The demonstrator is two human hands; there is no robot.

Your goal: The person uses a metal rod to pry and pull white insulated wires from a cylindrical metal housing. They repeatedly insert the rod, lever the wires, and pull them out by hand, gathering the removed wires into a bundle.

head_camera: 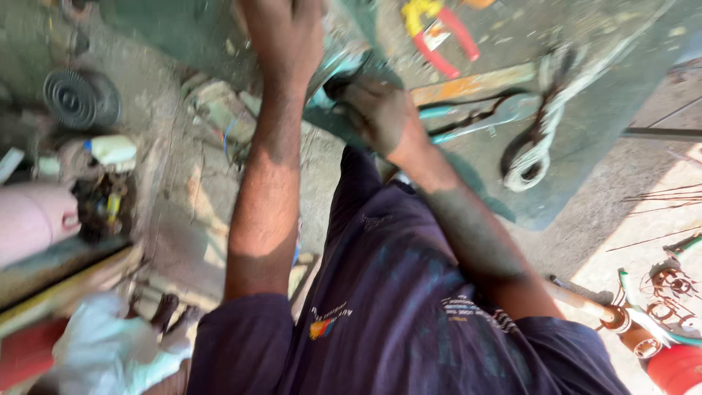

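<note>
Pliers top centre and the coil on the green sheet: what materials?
Pliers: handles look like glossy plastic sleeves, one red, one yellow; the metal jaws are out of view. Coil: pale twisted strands, probably fibre rope, though blur leaves coated wire possible. Green sheet: scuffed, dusty, maybe painted metal.

Both forearms reach toward the frame's top centre, left hand (285,33) flat, right hand (380,117) curled (grip unclear).

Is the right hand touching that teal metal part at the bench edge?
Touching: the head view shows the right hand gripped against the teal metal part, no gap visible.
</note>
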